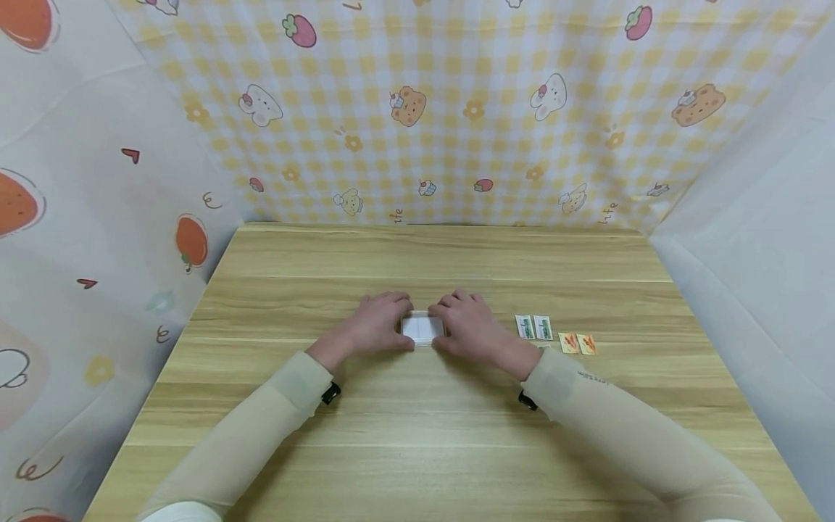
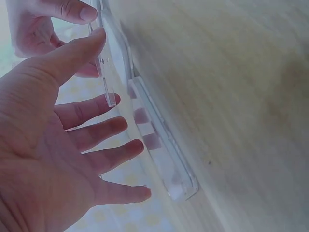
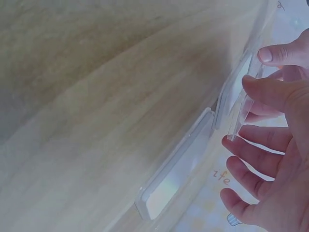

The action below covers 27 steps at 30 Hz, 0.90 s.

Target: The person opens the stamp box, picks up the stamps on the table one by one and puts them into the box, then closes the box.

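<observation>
Clear plastic piece (image 2: 107,82): one, thin, held just above the desk (image 1: 404,449) between two hands. Left hand (image 1: 377,323): pinches one end between thumb and fingers, remaining fingers spread apart. Right hand (image 1: 471,326): pinches the opposite end likewise, its other fingers loosely parted.

White blocks (image 3: 176,166): two, rectangular with clear edges, flat on the desk beneath and near the piece (whether their ends touch, one cannot tell).

Green-and-white cards (image 1: 525,327): two, small, side by side to the right of the right hand; a further scrap of similar green shows at the sleeve. Orange cards (image 1: 569,343): two, small, paired just beside the green ones, farther right.

Sleeves (image 1: 613,406): beige, one per arm, with a black fitting (image 1: 330,392) at each wrist. Desk: pale, wood-grained. Curtain (image 1: 443,145): yellow-and-white check behind the desk, printed with strawberries, flowers and small animals (bears among them).
</observation>
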Tool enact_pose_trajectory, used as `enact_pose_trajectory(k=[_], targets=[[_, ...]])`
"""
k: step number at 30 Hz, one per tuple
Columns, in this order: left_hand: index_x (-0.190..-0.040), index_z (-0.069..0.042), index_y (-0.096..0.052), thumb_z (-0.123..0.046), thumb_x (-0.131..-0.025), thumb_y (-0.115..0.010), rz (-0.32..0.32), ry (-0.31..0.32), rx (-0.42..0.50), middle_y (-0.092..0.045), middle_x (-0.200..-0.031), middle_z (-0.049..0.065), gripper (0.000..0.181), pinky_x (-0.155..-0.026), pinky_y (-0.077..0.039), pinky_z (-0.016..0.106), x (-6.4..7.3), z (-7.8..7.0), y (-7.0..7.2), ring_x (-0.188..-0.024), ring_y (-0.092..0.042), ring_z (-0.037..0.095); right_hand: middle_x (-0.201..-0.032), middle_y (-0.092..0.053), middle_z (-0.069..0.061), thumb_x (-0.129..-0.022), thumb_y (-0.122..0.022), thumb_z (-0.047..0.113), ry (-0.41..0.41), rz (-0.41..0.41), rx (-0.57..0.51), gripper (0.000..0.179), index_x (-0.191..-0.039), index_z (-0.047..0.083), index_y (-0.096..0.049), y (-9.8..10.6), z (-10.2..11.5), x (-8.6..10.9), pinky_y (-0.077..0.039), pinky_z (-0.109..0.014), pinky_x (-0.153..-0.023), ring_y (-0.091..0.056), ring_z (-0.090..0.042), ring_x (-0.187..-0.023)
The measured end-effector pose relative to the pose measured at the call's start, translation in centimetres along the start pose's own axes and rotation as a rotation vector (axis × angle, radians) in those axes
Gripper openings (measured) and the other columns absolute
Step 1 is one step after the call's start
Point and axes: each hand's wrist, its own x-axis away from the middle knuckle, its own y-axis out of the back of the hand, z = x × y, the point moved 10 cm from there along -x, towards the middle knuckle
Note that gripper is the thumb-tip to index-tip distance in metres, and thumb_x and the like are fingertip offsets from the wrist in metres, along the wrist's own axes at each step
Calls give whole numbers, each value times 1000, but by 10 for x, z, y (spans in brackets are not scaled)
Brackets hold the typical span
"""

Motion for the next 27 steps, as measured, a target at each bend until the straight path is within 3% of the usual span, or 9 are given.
enact_pose_trajectory(k=[5,11,18,27], targets=[[-126,-15,-52,-51,-73,-69,-22,6,-25,-37,-140,7,67,-96,-16,65,-3,3,6,-128,-31,27,-111,-60,-1,-74,-70,45,5,-40,-13,52,-116,15,-62,6,-4,-3,-41,-45,-81,-48,-22,-102],[-124,-15,-55,-51,-73,-69,-43,9,-66,-37,-140,8,64,-96,-19,64,-13,8,15,-128,-31,28,-114,-60,-2,-76,-70,44,-3,-55,-14,50,-117,15,-61,9,-13,-12,-42,-47,-81,-48,-23,-102],[-123,-12,-54,-49,-73,-70,-53,38,-37,-38,-139,8,64,-95,-20,64,-29,19,27,-127,-31,29,-115,-59,0,-76,-70,41,-32,-71,-36,48,-116,17,-61,12,-27,-29,-42,-47,-80,-49,-24,-103],[-126,-13,-52,-46,-74,-70,-47,81,13,-40,-137,8,64,-96,-18,64,-48,36,32,-125,-34,29,-115,-60,2,-77,-71,37,-69,-78,-94,44,-115,18,-62,12,-47,-49,-40,-49,-78,-47,-24,-103]])
